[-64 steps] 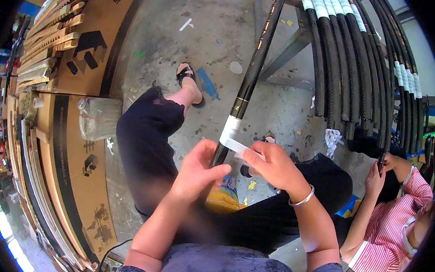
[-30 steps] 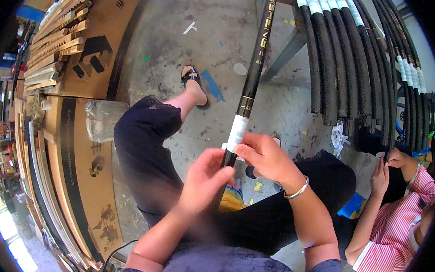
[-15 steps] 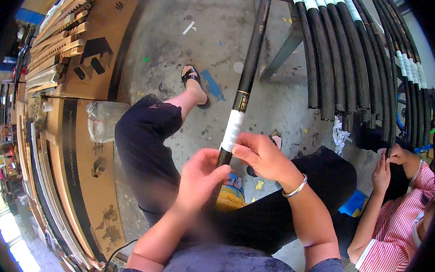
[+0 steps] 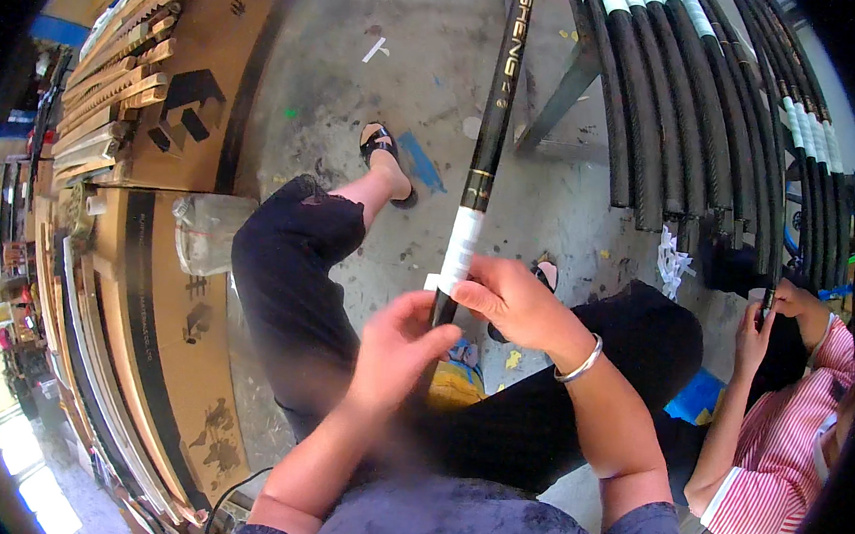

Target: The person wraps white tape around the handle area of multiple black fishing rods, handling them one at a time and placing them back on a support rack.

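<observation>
A long black pole (image 4: 493,114) with gold markings slants up and away between my knees. White tape (image 4: 462,240) is wrapped in a band around it, just beyond my hands. My left hand (image 4: 398,348) is closed around the pole below the band, thumb toward the right. At the band's lower right edge, the fingers of my right hand (image 4: 511,306) are closed on the pole, the thumb pressing the tape. A small white tab (image 4: 432,282) sticks out on the pole's left side. My palms hide the pole's lower part.
Many similar black poles (image 4: 652,114) with white bands lie on a stand (image 4: 563,94) at the right. A co-worker in a striped shirt (image 4: 773,464) holds another there. Cardboard boxes (image 4: 164,329) and wooden strips (image 4: 126,72) line the left. Tape scraps (image 4: 672,262) hang below the poles.
The pole has turned about its length, bringing large gold lettering into view. A white tab now shows at its left side. Both hands keep nearly the same place.
</observation>
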